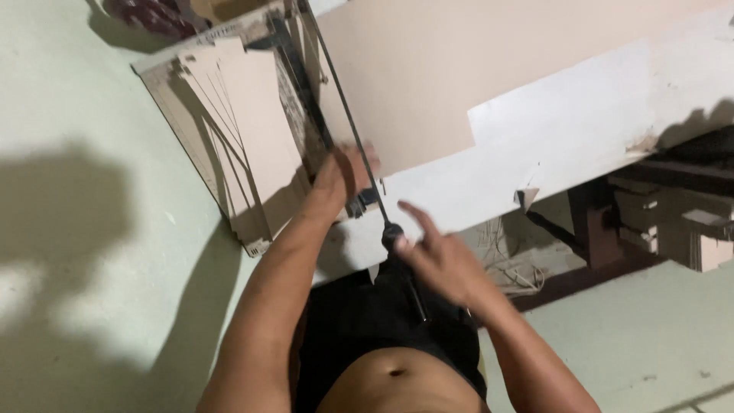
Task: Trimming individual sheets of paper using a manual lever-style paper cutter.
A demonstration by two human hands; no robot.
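Scene: large beige cardboard sheet (pixel 428 84) lies across the white worktable (pixel 581 130), under the long black lever blade of a guillotine paper cutter (pixel 336 99) that runs from 12 o'clock down toward the middle of the view
Cut pieces: stack of narrow beige card strips (pixel 245 130) rests on the cutter's bed at 10 o'clock, just left of the blade, fanned and slightly uneven
Left hand: left hand (pixel 342 177) presses down near the lower end of the blade, at the edge of the sheet; fingers look loosely curled over it, though blur hides how tightly
Right hand: right hand (pixel 436 256) sits at about 5 o'clock from the left hand, touching the dark round knob handle (pixel 391 233) at the blade's free end; thumb and forefinger are at the knob, the other fingers spread open, so the grip looks light or half-formed
Step in hand: judged as the moment around a cut, with the sheet held and the lever being taken up or let go; the frame does not show which
Next move calls for: a full wrap of the right hand around the knob, the left hand kept flat and clear of the blade line, and the sheet squared against the bed before any stroke
Surroundings: pale green floor (pixel 92 252) at 8 o'clock, dark wooden frame with stacked card (pixel 673 222) at 3 o'clock
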